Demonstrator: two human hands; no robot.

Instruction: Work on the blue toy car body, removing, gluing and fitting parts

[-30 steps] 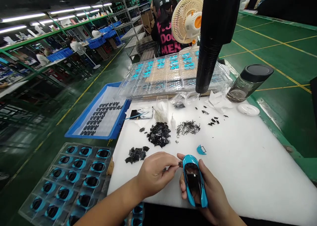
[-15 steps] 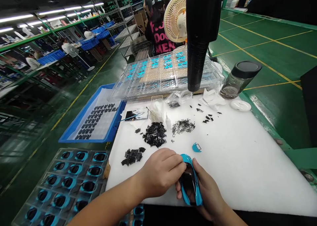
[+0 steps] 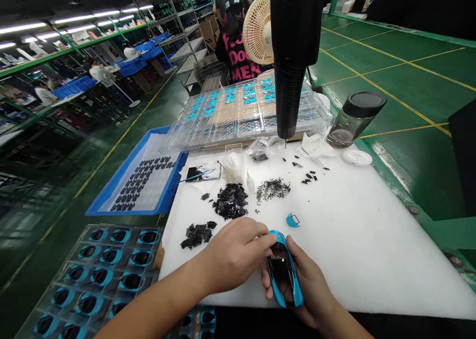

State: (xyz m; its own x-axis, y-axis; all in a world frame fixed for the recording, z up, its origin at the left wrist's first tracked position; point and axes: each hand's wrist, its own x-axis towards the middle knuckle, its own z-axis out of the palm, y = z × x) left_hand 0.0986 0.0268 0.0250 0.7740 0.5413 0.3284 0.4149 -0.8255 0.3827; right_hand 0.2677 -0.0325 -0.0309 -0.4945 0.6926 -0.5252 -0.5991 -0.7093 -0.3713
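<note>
My right hand is wrapped round a blue plastic casing with a dark glossy middle, held tilted over the near edge of the white work surface. My left hand has its fingers curled together at the casing's upper end, the fingertips touching or just over its rim. Whatever they pinch, if anything, is hidden. A small blue curved piece with a black frame lies just beyond the casing. To the left are a heap of black flat parts and a smaller black pile.
Tiny black screws or pins lie scattered mid-table. Above them hangs a black electric screwdriver. Clear trays stand behind, a lidded jar at right. Blue bin and tray of blue casings are left. A person sits beyond.
My left hand's fingers have shifted slightly at the casing's upper end, baring more of its dark middle. My right hand keeps its hold. The whole view has moved a little.
</note>
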